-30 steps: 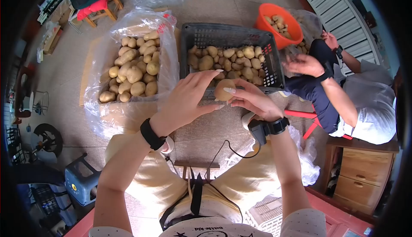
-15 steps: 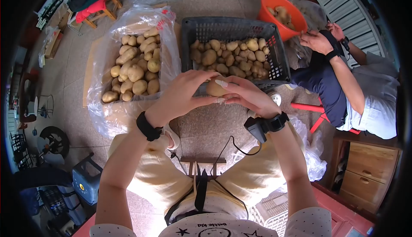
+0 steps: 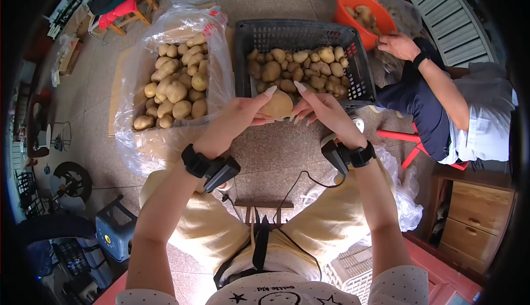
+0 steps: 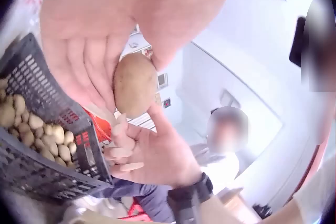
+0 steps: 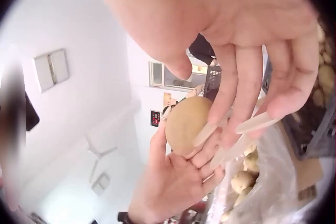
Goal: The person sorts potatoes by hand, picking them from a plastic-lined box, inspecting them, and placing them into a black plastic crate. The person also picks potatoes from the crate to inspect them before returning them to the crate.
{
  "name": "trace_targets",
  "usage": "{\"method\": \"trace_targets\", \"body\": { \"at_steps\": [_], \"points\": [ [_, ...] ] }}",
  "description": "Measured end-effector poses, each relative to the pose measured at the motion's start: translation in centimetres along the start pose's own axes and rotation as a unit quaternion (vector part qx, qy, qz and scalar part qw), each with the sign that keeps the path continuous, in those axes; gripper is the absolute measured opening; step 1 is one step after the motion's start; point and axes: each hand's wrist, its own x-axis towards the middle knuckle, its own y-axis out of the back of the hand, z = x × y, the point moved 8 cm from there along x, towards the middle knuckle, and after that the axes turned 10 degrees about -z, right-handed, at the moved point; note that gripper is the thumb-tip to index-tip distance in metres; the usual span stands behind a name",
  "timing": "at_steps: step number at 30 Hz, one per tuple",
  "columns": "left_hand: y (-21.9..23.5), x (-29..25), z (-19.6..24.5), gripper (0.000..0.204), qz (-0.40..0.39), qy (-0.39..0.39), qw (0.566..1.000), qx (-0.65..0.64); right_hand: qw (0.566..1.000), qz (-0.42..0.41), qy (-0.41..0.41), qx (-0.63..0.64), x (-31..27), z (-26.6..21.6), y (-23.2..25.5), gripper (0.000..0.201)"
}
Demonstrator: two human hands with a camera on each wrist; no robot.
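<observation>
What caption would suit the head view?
Both hands hold one potato before a black crate of potatoes.

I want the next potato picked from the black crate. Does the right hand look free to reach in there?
Probably not yet: the right hand and the left hand both hold one potato between them. The black crate lies open-topped just beyond it, with nothing over it.
</observation>
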Motion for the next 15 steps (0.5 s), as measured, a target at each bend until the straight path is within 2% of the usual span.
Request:
{"method": "trace_targets", "body": {
  "at_steps": [2, 3, 5, 9, 12, 15],
  "points": [
    [-0.5, 0.2, -0.5, 0.059, -0.005, 0.005, 1.000, -0.028, 0.996, 0.048, 0.043, -0.068, -0.1, -0.9, 1.0, 0.042],
    [-0.8, 0.2, -0.6, 0.059, -0.010, 0.010, 0.998, -0.055, 0.996, 0.049, 0.043, -0.068, 0.2, -0.6, 1.1, 0.042],
    [-1.2, -0.1, -0.2, 0.059, -0.014, 0.013, 0.998, -0.066, 0.975, 0.067, 0.211, -0.018, 0.1, -2.1, 1.5, 0.031],
    [-1.1, -0.1, -0.4, 0.058, -0.003, 0.019, 0.995, -0.099, 0.961, 0.075, 0.252, -0.087, -0.7, -3.5, 0.7, 0.029],
    [-0.5, 0.2, -0.9, 0.057, 0.015, 0.014, 0.996, -0.085, 0.926, 0.060, 0.309, -0.209, -1.8, -4.7, -1.3, 0.049],
    [-0.5, 0.3, -1.0, 0.057, 0.010, 0.013, 0.998, -0.060, 0.911, 0.089, 0.318, -0.248, -2.1, -4.9, -1.9, 0.052]
  ]
}}
